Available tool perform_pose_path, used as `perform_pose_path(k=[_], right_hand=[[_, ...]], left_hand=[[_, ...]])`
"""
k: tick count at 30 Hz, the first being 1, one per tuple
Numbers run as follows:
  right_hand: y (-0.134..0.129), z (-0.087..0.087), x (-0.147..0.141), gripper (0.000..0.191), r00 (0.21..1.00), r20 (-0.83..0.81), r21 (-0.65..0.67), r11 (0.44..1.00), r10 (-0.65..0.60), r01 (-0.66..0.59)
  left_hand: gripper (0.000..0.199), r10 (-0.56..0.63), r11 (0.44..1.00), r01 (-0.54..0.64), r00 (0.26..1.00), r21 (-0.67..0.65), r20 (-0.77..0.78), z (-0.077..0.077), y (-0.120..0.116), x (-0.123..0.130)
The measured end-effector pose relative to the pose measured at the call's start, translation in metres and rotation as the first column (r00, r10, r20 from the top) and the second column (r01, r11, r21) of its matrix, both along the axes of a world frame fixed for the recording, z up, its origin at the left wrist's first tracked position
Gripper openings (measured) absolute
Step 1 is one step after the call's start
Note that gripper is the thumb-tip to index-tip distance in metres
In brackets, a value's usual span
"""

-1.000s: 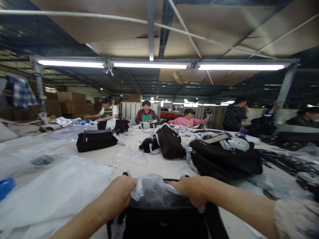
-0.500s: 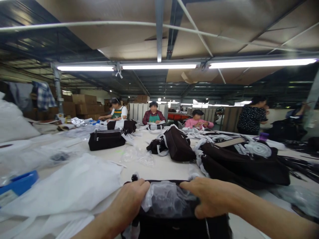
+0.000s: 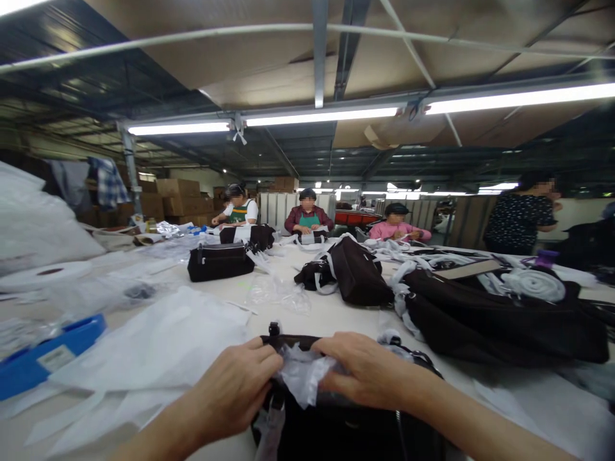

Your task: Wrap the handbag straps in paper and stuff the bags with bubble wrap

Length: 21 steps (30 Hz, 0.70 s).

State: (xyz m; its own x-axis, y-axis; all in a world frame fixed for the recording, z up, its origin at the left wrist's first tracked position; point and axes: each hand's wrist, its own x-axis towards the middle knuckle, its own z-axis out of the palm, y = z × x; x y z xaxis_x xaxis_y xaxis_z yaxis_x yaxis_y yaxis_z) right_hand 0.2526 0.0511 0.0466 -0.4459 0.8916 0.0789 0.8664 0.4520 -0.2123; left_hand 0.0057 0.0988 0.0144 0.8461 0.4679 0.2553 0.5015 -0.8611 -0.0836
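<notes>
A black bag [image 3: 365, 426] stands in front of me with its top open. Crumpled clear plastic [image 3: 307, 374] bulges out of the opening. At the left end of the opening, my left hand [image 3: 235, 384] is closed, its fingers curled over the bag's edge beside the plastic. From the right, my right hand [image 3: 369, 370] pinches the plastic between thumb and fingers, close to the back rim. The fingertips of the left hand are partly hidden. A metal zip shows on the bag's front right.
White sheets [image 3: 158, 339] and a blue bin [image 3: 62, 352] lie to the left. Ahead is a small black bag [image 3: 221, 261]; another black bag [image 3: 358, 272] lies mid-table. A large black bag [image 3: 500, 320] occupies the right. Several people, including one in pink [image 3: 396, 230], are across the table.
My right hand has moved left, closer to my left hand. The plastic between them is bunched narrower. The view has shifted slightly left.
</notes>
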Motion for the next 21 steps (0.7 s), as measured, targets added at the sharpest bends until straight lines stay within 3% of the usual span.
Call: perform_pose_path(k=[2, 4, 8, 11, 17, 21], right_hand=[[0.003, 0.010, -0.001, 0.027, 0.999, 0.043, -0.061, 0.998, -0.006, 0.009], [0.008, 0.016, -0.009, 0.025, 0.990, 0.133, -0.054, 0.997, -0.053, 0.060], [0.024, 0.008, -0.040, 0.022, 0.933, 0.271, 0.010, 0.969, -0.239, 0.245], [0.039, 0.007, -0.056, 0.018, 0.934, 0.256, -0.040, 0.963, -0.249, 0.267], [0.053, 0.024, -0.040, 0.030, 0.991, 0.127, -0.237, 0.969, -0.046, 0.076], [0.052, 0.004, -0.037, 0.014, 0.989, 0.036, -0.299, 0.946, 0.143, -0.126]], left_hand=[[0.028, 0.059, 0.998, -0.058, 0.998, 0.033, -0.032, -0.004, 0.006, -0.002], [0.029, 0.043, 0.994, -0.046, 0.999, 0.102, 0.033, -0.013, 0.013, -0.002], [0.025, -0.170, 0.966, 0.113, 0.954, 0.231, 0.246, -0.024, 0.015, 0.003], [0.028, -0.252, 0.951, 0.181, 0.923, 0.251, 0.290, -0.019, 0.009, 0.009], [0.025, -0.199, 0.979, 0.165, 0.910, 0.123, 0.364, -0.004, 0.008, 0.003], [0.025, -0.292, 0.956, 0.259, 0.872, 0.137, 0.392, 0.000, 0.006, 0.000]])
